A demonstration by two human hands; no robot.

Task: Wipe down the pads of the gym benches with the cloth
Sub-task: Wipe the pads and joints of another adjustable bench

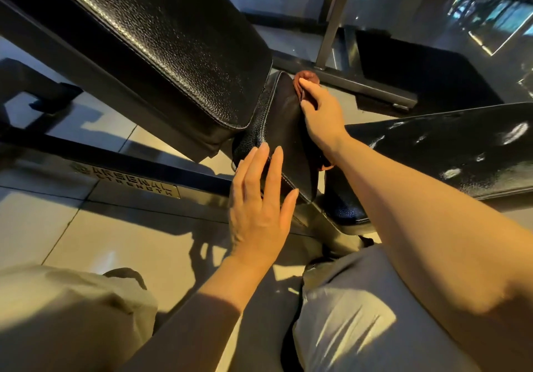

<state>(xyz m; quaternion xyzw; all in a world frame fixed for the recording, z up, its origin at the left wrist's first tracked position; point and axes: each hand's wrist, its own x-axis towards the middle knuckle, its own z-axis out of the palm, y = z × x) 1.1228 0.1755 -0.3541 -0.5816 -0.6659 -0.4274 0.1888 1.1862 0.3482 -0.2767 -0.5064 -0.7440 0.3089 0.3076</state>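
While the head view looks down past the knees, the right hand (320,112) presses a reddish-brown cloth (306,79) against the far right edge of the small seat pad (281,129). Its fingers are curled over the cloth, which bunches out beyond the fingertips and trails under the wrist. The pad's long axis runs from just beyond those fingertips back toward the person, so the unwiped length lies on the near side of the fingers — a pull toward the wrist would likely cover it.

The left hand (261,198) rests flat on the pad's near left corner, fingers straight and slightly spread, holding nothing; it seems to steady the pad. The right hand is the only one with the cloth, and the nearer to the pad's far end.

Left of and above the right fingers rises the tilted back pad (161,42). To their right, close by, lies a second bench pad (450,152) — glossy, with wet-looking streaks.
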